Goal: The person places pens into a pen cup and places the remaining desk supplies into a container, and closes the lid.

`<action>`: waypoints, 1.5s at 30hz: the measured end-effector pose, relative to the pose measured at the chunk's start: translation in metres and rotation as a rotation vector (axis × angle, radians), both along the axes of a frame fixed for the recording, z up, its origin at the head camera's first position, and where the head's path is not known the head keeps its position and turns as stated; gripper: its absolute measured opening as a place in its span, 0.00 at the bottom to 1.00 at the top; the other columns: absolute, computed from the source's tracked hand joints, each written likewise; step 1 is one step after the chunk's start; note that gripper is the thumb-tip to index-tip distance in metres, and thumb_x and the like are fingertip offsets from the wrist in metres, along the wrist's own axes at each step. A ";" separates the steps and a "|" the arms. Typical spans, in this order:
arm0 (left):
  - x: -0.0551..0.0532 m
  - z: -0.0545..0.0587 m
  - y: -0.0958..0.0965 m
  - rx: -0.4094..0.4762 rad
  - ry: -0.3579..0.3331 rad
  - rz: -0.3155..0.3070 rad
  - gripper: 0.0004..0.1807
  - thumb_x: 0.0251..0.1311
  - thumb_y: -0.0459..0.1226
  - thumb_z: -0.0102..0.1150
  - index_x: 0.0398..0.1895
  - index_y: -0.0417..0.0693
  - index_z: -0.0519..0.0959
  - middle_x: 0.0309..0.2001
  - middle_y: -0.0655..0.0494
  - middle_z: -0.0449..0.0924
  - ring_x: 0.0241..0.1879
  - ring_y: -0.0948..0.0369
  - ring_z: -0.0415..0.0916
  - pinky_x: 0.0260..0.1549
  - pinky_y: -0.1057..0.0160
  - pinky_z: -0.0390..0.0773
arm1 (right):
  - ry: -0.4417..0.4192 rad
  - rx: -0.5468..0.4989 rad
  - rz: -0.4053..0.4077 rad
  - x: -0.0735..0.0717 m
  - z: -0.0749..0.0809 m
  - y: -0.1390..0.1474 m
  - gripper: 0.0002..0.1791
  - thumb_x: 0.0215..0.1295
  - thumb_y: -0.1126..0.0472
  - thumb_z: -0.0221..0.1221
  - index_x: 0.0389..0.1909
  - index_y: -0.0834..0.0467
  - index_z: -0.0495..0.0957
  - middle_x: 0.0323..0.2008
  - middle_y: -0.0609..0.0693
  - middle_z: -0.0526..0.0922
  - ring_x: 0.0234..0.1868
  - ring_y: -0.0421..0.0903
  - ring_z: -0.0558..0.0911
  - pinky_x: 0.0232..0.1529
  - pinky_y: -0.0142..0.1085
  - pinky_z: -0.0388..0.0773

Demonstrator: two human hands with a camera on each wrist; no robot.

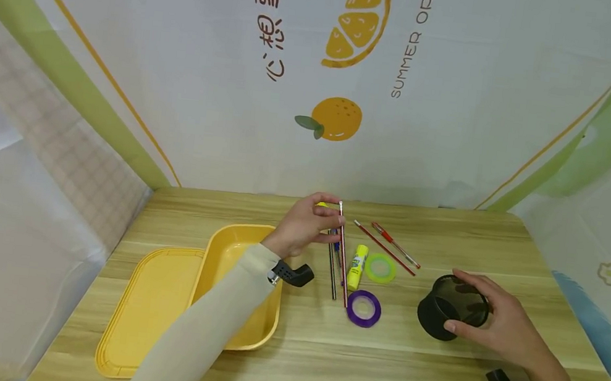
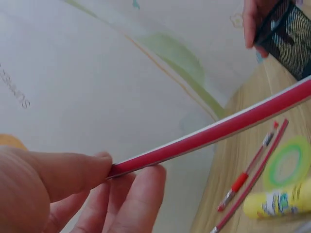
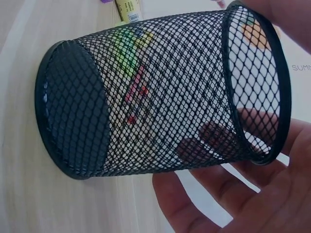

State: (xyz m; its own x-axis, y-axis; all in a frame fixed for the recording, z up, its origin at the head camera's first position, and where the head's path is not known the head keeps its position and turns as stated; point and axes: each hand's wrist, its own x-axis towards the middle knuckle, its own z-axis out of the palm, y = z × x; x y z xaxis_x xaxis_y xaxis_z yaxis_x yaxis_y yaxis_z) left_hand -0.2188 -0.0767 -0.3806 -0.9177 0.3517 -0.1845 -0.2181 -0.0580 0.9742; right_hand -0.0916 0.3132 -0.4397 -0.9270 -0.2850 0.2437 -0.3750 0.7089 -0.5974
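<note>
My left hand (image 1: 307,225) pinches a red-and-white striped pencil (image 1: 343,263) near its upper end, between thumb and fingers. In the head view the pencil slants down, its lower tip overlapping the edge of a purple tape roll (image 1: 377,313). Seen from the left wrist, the striped pencil (image 2: 218,133) stretches right from the fingertips. On the right, my right hand (image 1: 511,330) grips a black mesh pen holder (image 1: 432,315) around its rim, thumb on the near side. The mesh pen holder (image 3: 165,97) is tilted, with its solid base away from the palm.
A yellow box (image 1: 260,325) stands left of centre, partly behind my left forearm, beside its flat yellow lid (image 1: 150,311). Between the hands lie a yellow glue stick (image 1: 357,267), a green tape roll (image 1: 391,273), a red pen (image 1: 397,247), a red pencil (image 1: 388,252) and a dark pencil (image 1: 332,277).
</note>
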 end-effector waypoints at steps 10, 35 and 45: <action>0.014 0.022 0.027 0.114 0.059 0.003 0.22 0.73 0.27 0.61 0.66 0.45 0.72 0.46 0.51 0.81 0.51 0.46 0.86 0.47 0.53 0.90 | -0.005 -0.009 0.006 -0.002 -0.003 0.001 0.52 0.51 0.56 0.82 0.78 0.39 0.68 0.68 0.52 0.78 0.64 0.18 0.64 0.54 0.21 0.65; 0.045 0.039 0.127 0.331 0.149 0.052 0.20 0.67 0.21 0.63 0.57 0.47 0.79 0.38 0.59 0.80 0.37 0.63 0.85 0.37 0.61 0.90 | -0.009 -0.052 0.006 -0.001 -0.003 -0.001 0.52 0.50 0.59 0.83 0.77 0.42 0.70 0.69 0.41 0.75 0.65 0.14 0.61 0.54 0.13 0.59; 0.052 0.025 0.147 0.241 0.215 -0.006 0.18 0.65 0.22 0.66 0.56 0.42 0.81 0.38 0.64 0.82 0.36 0.68 0.84 0.35 0.66 0.89 | -0.003 -0.094 0.014 -0.001 -0.004 -0.002 0.52 0.50 0.61 0.82 0.77 0.43 0.70 0.67 0.20 0.69 0.65 0.15 0.63 0.55 0.13 0.61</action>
